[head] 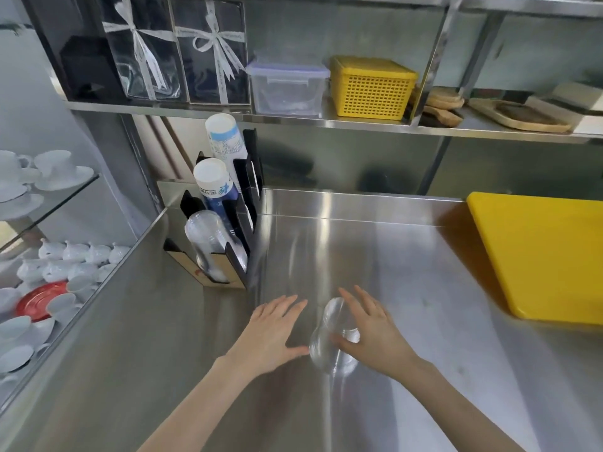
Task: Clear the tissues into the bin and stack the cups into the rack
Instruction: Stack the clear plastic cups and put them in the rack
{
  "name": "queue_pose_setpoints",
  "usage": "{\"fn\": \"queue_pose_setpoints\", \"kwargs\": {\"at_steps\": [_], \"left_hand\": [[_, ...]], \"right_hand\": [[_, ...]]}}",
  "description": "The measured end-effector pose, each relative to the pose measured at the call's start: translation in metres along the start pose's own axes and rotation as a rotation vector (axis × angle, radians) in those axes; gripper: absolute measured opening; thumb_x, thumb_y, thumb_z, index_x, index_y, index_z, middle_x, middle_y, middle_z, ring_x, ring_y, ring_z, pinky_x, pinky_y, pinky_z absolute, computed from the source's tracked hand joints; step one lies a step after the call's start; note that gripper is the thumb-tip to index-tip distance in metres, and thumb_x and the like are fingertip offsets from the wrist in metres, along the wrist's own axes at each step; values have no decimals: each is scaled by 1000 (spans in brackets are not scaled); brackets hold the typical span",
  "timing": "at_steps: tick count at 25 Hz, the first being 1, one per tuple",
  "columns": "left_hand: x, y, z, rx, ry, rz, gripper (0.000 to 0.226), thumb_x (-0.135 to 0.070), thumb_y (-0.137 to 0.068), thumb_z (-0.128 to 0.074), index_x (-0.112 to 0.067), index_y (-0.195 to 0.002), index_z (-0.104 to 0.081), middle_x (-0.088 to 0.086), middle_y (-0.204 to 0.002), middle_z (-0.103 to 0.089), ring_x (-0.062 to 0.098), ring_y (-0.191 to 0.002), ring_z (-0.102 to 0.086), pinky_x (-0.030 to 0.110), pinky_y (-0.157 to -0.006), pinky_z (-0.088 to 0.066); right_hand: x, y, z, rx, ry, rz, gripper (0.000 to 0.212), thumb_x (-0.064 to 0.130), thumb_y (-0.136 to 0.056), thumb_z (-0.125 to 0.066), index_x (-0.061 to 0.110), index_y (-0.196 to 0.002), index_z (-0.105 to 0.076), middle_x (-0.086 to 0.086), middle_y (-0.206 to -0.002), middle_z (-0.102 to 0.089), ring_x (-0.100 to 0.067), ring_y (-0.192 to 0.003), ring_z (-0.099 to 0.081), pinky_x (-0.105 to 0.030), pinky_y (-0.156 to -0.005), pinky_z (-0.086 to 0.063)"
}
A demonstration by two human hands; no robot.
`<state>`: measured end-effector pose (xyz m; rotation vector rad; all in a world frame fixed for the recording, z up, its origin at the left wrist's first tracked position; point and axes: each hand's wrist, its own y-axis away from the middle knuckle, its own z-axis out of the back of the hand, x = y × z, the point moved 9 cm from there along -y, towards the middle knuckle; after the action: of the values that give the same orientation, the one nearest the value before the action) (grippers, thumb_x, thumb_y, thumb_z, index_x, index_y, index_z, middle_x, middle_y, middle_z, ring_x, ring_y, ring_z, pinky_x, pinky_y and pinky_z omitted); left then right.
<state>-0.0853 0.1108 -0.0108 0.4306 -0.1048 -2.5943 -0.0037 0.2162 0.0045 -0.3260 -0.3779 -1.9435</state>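
A clear plastic cup (pixel 329 337) is tilted on its side over the steel counter (pixel 375 256), held by my right hand (pixel 372 334) with the thumb pressed on its lower side and the fingers spread over it. My left hand (pixel 270 334) hovers flat and open just left of the cup, holding nothing. The black cup rack (pixel 243 223) stands at the counter's back left corner with three slanted stacks: clear cups (pixel 208 239) in front, blue-and-white paper cups (pixel 213 185) in the middle, white paper cups (pixel 225 138) behind. No tissues or bin are in view.
A yellow cutting board (pixel 541 256) lies at the right of the counter. The shelf above carries a clear lidded box (pixel 287 86), a yellow basket (pixel 372 88), wrapped gift boxes and wooden boards. White cups and a red saucer (pixel 39 300) sit on shelves to the left.
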Motion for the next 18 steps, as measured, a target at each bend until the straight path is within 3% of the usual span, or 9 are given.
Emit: {"fn": "queue_pose_setpoints", "kwargs": {"at_steps": [8, 12, 14, 18], "left_hand": [[-6, -23, -67, 109, 253, 78, 86, -49, -77, -60, -23, -142, -11, 0, -151, -24, 21, -138, -25, 35, -113, -24], [-4, -32, -85, 126, 319, 133, 87, -46, -75, -63, -22, -141, -13, 3, -144, -35, 23, -132, -34, 35, -109, -31], [-2, -34, -90, 128, 335, 168, 84, -45, -75, -62, -21, -141, -16, 3, -142, -36, 25, -131, -34, 36, -107, -31], [-2, -37, -88, 88, 423, 165, 64, -36, -78, -62, -17, -131, -32, 6, -134, -42, 24, -125, -39, 30, -102, -32]], "right_hand": [[-14, -3, -17, 18, -109, -32, 80, 40, -84, -53, 31, -142, 1, -7, -154, -10, -25, -139, -22, -34, -112, -23], [-18, -5, -19, 1, -151, -26, 79, 38, -83, -55, 34, -141, -2, 1, -143, -27, -25, -116, -49, -31, -86, -44], [-19, -5, -20, -11, -217, -38, 78, 35, -81, -57, 35, -140, -6, 4, -136, -31, -22, -107, -53, -28, -78, -45], [-18, -5, -18, -65, -378, -45, 75, 29, -76, -63, 37, -137, -19, 10, -125, -37, -14, -107, -48, -21, -86, -40]]}}
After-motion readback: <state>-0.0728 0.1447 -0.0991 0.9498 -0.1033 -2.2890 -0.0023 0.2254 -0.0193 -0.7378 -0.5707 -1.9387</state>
